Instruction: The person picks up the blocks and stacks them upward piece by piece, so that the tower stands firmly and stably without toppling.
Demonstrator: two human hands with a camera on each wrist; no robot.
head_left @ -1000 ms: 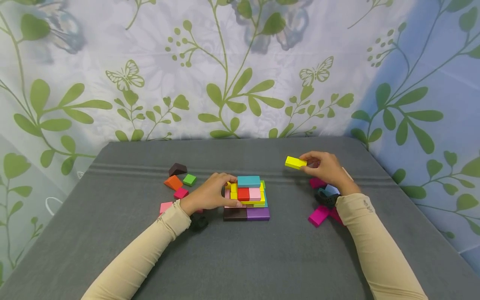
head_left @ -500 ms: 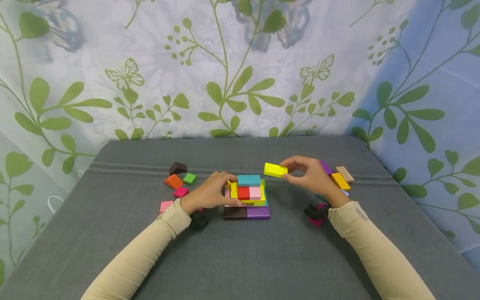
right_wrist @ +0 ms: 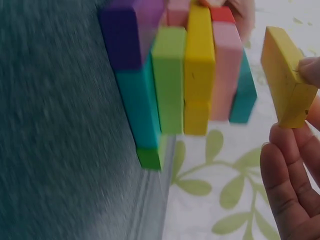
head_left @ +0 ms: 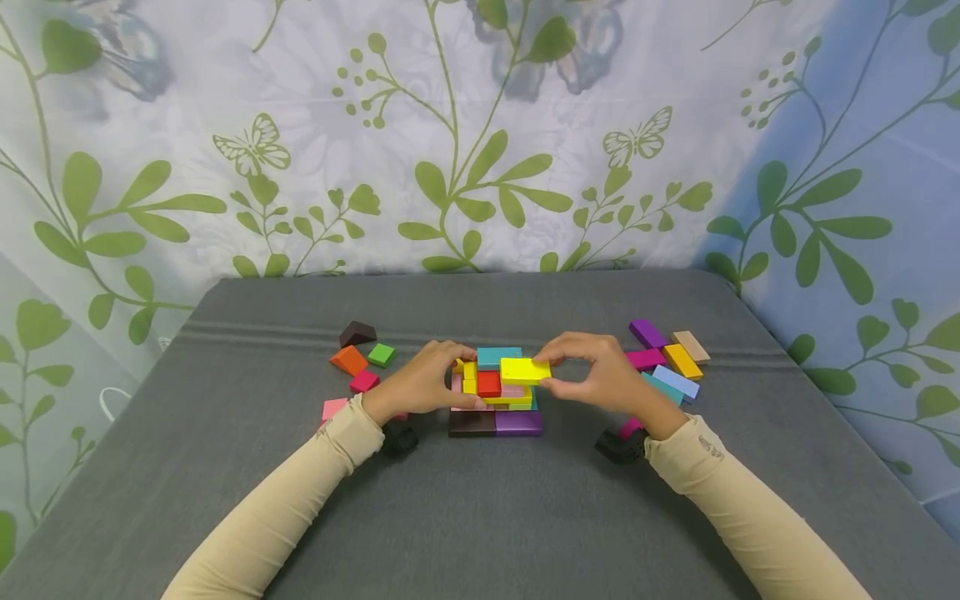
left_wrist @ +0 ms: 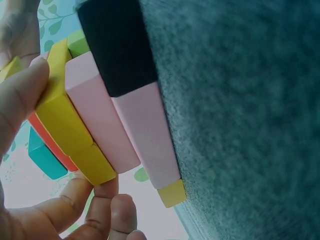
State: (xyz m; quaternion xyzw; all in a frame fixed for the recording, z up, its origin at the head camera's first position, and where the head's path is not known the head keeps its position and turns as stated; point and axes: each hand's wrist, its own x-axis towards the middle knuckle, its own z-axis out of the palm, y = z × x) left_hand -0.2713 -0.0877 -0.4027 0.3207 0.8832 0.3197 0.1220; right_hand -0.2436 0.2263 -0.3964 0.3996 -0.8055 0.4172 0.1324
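A layered stack of colored blocks (head_left: 517, 424) stands in the middle of the grey table, dark brown and purple pieces in its lowest visible front row. My left hand (head_left: 420, 383) holds the stack's left side, thumb at the front and fingers at the back. In the left wrist view the thumb lies against a yellow block (left_wrist: 62, 117) of an upper layer. My right hand (head_left: 588, 371) pinches a loose yellow block (head_left: 523, 372) between thumb and fingers, over the stack's right part. The right wrist view shows that yellow block (right_wrist: 282, 75) apart from the teal top block (right_wrist: 244, 92).
Loose blocks lie to the right, among them a purple (head_left: 648, 333), an orange-yellow (head_left: 682, 361) and a light blue one (head_left: 677, 382). On the left are a dark brown (head_left: 357, 334), an orange (head_left: 348, 360) and a green block (head_left: 382, 355). A floral curtain (head_left: 300, 150) hangs behind the table.
My right hand has carried the yellow block leftward and toward me, from the right of the stack to over it. The left hand has stayed at the stack.
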